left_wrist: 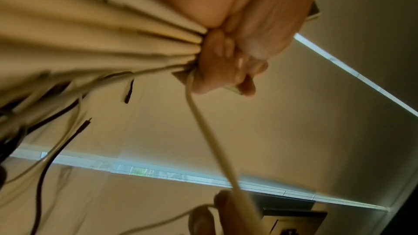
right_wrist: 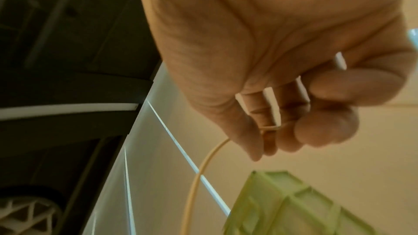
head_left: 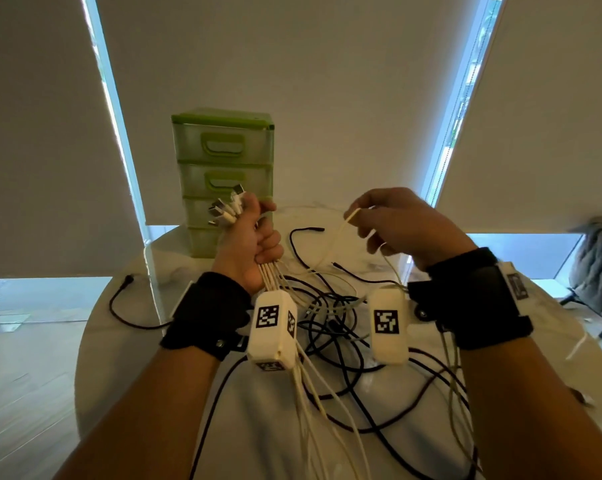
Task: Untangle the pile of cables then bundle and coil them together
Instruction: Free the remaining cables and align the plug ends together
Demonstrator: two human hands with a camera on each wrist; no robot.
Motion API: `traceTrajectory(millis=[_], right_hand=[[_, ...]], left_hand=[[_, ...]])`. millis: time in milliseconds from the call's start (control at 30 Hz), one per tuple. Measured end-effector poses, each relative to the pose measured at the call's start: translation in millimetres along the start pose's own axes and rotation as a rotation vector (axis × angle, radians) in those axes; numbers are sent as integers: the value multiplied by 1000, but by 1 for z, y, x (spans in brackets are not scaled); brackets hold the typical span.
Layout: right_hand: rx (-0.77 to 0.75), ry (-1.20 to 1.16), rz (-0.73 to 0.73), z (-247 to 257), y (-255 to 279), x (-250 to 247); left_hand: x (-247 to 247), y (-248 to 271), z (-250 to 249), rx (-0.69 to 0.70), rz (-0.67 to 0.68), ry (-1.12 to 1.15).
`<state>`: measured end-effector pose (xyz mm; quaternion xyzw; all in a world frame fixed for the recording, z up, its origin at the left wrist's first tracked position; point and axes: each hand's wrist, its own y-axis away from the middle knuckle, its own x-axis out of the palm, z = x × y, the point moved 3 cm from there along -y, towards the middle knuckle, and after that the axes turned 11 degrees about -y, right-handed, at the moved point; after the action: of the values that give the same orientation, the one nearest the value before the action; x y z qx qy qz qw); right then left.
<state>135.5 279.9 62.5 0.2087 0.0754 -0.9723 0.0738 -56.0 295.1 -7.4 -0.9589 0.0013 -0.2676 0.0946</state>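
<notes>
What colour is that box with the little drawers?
Green. The drawer box is pale see-through green with brighter green handles, clearest in the head view.

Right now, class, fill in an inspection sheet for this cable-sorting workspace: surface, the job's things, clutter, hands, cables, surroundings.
Surface: round white table, partly covered by cables.
Job's things: bundle of white cables gathered upright, USB plugs sticking out above the fist.
Clutter: green drawer unit at the table's far side, drawers closed.
Hands: left hand grips the white bundle; right hand pinches a single white cable.
Cables: black cables lie tangled on the table; one black end trails to the left edge.
Surroundings: lowered window blinds; grey chair at right.
</notes>
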Motion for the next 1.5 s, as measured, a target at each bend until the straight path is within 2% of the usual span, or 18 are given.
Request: traceTrajectory(millis=[133,200,267,367,433,500,633,733,833,967,1033,1133,1200,1267,1333,1433,1500], right_hand=[[73,14,47,-6,7,34],[146,78,158,-14,13,49],[240,-16,248,-19,20,53],[306,-241,249,-10,22,36],[291,-284,203,0,16,17],[238,-203,150,7,6,1],[110,407,108,5,-11,-12],[60,714,139,-6,-15,-15],[-58,581,241,-16,-14,-9],[-166,39,318,-12,-9,7],[-196,-174,337,-5,-5,11],[-261,-268,306,4,0,13],[-291,-304,272,3,1,11],[-285,-228,224,-3,-3,9],[-214,-12,235,-12,-7,10],[-46,340,488,-32,-4,25],[-7,435,558,-41,-3,29]], left_hand=[[-4,-1,-4,88,-204,58],[-13,-1,-9,114,-290,84],[-22,-2,-10,131,-343,59],[-32,-5,-5,105,-400,-160],[-35,-7,0,18,-334,-297],[-37,-7,2,-97,-212,-356],[-41,-4,-1,-291,24,-451],[-48,-5,-6,-331,51,-411],[-40,-2,-5,-333,108,-413],[-4,10,14,-312,271,-560],[12,17,25,-343,354,-559],[24,22,34,-343,410,-490],[25,21,34,-322,377,-476],[23,17,30,-284,324,-410],[20,13,19,-210,294,-233],[11,7,-4,-43,308,32],[1,6,-20,47,396,139]])
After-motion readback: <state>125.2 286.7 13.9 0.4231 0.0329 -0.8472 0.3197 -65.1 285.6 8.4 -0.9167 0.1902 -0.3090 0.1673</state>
